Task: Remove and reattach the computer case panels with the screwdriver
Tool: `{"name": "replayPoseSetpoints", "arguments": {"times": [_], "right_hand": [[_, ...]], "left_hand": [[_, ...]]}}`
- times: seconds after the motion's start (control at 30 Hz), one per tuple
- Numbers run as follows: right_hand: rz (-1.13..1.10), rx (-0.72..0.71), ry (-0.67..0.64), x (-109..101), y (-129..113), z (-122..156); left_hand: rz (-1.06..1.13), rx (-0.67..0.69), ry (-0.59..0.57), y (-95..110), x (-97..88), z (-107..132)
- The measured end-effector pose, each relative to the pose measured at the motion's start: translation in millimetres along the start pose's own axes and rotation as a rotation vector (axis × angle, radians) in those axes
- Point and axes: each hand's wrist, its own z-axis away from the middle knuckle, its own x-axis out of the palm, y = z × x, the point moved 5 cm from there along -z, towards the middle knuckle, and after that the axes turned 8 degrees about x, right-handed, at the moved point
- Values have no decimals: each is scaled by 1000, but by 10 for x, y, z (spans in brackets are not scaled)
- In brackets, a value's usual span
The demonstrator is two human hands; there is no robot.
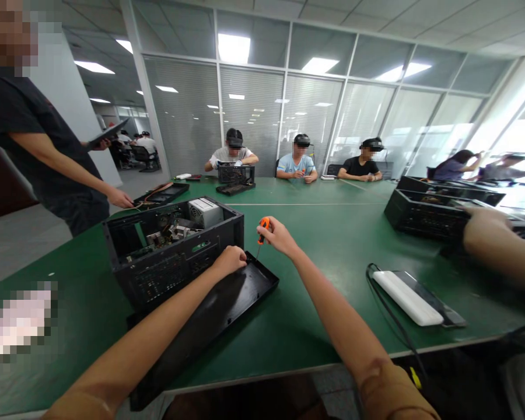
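An open black computer case (175, 256) lies on its side on the green table (332, 245), its insides and power supply showing. My left hand (230, 259) is closed and rests against the case's near right corner, fingers curled on the edge. My right hand (276, 234) is closed round an orange-handled screwdriver (263, 228), tip pointing down toward the case's corner. A black side panel (219, 315) lies flat under and in front of the case.
A white power bank (406, 297) with a black cable lies on a dark slab at right. Another person's arm (499, 245) reaches in beside a second black case (424, 213). A standing person leans in at left. Three seated people work at the far side.
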Motion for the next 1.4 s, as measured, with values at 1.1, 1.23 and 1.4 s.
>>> {"name": "replayPoseSetpoints", "arguments": {"times": [1.1,1.23,1.4], "right_hand": [[19,-30,-337,179,5,-23],[67,-48,-352,193,-38,-13],[102,-81,-373,197,-80,5]], "left_hand": [[-118,347,139,-53,84,69],[-96,347,135,-102,103,50],[-74,358,114,-137,98,38]]}}
